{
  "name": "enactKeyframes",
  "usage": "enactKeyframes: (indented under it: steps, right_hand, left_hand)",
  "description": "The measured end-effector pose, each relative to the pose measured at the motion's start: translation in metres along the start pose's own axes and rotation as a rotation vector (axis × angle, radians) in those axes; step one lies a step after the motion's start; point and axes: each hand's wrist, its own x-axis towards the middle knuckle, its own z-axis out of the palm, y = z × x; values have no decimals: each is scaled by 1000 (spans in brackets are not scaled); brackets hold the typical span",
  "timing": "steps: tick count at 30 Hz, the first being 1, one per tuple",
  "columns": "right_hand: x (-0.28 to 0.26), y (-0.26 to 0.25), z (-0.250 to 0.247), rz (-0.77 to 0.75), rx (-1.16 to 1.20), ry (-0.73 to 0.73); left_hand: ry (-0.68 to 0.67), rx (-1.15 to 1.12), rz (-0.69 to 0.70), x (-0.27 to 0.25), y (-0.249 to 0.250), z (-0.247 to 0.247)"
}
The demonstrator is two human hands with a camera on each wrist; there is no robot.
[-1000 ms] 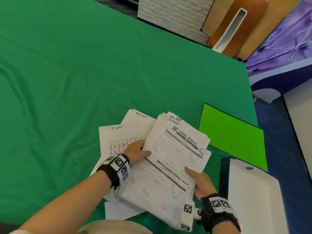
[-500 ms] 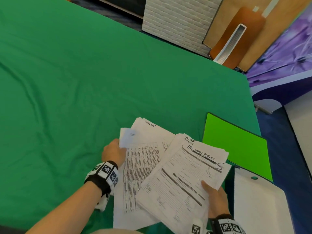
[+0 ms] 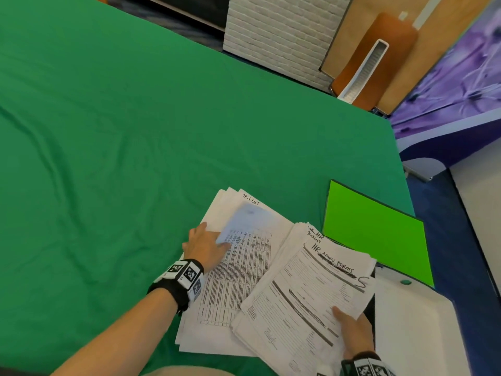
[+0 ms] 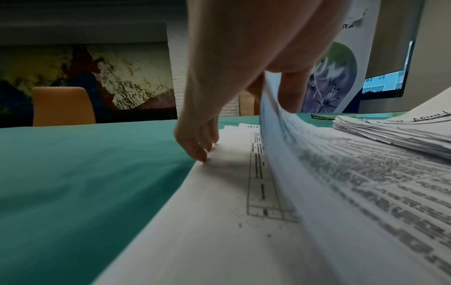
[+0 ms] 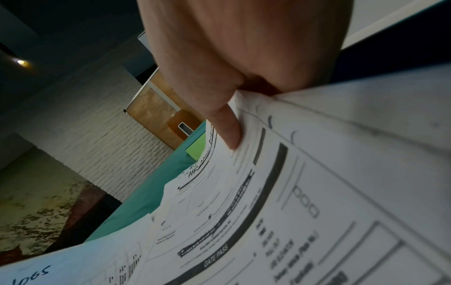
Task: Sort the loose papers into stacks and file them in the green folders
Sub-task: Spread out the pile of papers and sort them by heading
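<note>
I see a dark green cloth on the tabletop [image 3: 135, 131]. Bright lime green folder [image 3: 376, 234], plain. Papers [image 3: 238, 267] white with dense black table print; held stack [image 3: 306, 302] white, black form lines and black handwriting. White open folder [image 3: 414, 327] with a small green dot. Wristbands [image 3: 187, 275] black with black-and-white square markers. White brick wall [image 3: 276, 31], orange chair [image 3: 376, 58], purple floral panel [image 3: 461, 77].

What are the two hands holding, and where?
Right hand grips the HR forms stack at its near right edge. Left hand pinches a lifted table sheet by its left edge.
</note>
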Motion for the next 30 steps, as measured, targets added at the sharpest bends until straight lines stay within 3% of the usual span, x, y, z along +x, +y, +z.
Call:
enactKeyframes:
  steps: [5,7,12,14,16,18,20,22,25,27,30]
  right_hand:
    - [11,8,2,61,-65,-10]
    - [9,5,3,81,-84,1]
    - [8,1,2,115,-138,-7]
    - [8,0,1,114,-131,-9]
    - [8,0,0,116,-129,-14]
    - [8,0,-1,118,-124,-27]
    - [7,0,-1,124,-128,-33]
    - [7,2,-1,110,-123,-36]
    - [8,3,-1,93,-100,-40]
    - [9,5,-1,99,-87,-48]
    - [10,7,-2,117,-50,-85]
  left_hand:
    - [39,-113,55,0,7,-6]
    - [23,-124,169,-10,20,-10]
    - [-170,-31,471,-27,45,-3]
    - [-137,-75,443,-26,48,-2]
    - [-1,-111,359,-19,44,-3]
    - [144,-77,173,-5,31,-4]
    - [134,7,-101,7,15,-8]
    - [87,54,-241,15,0,-10]
    - [-41,-143,-252,24,-13,-11]
    - [-133,-240,-168,24,-15,-9]
    - [-128,-364,-42,19,-10,-3]
